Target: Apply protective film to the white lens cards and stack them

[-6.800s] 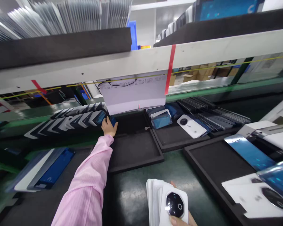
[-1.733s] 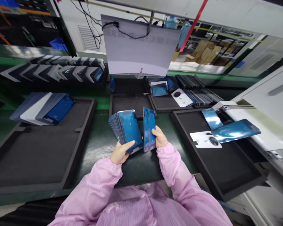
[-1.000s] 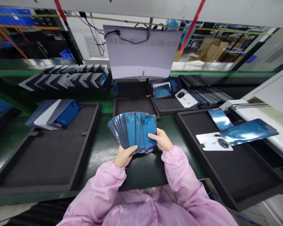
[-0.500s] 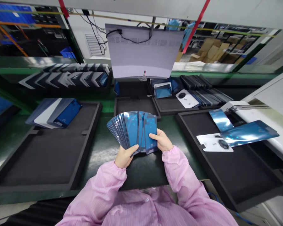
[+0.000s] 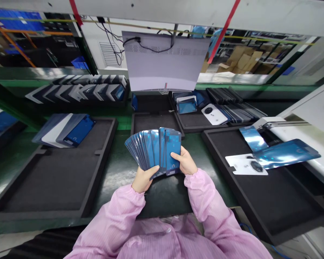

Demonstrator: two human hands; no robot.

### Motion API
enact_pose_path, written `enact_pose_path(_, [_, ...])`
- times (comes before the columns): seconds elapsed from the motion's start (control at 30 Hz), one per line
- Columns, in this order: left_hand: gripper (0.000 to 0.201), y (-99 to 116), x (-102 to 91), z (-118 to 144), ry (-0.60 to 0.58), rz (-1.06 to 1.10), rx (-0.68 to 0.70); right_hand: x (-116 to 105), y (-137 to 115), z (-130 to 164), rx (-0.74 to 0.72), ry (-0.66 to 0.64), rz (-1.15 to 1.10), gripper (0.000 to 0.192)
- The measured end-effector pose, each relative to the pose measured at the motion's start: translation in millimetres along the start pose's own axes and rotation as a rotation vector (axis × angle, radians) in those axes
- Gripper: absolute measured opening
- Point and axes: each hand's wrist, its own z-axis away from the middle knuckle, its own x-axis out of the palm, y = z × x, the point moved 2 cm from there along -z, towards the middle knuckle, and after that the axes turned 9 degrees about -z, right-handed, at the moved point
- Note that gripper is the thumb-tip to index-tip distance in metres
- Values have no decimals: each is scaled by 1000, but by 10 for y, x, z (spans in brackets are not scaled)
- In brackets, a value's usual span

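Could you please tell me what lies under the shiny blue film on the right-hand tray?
A white cover with a round dark camera ring lies under the blue film; its right end is hidden.

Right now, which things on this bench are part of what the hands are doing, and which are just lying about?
In hand:
left hand
right hand
fanned blue panels

Lying about:
white camera cover
left tray
hanging monitor
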Motion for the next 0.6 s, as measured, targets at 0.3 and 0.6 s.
enact_pose_path(0.3, [60,-12,-38,0,17,20,-32,98,29,41,-8,-134,18,54])
enact_pose_path(0.6, [53,47,-78,-3,46,113,-78,14,-30,-7,-54,-28,-38,47])
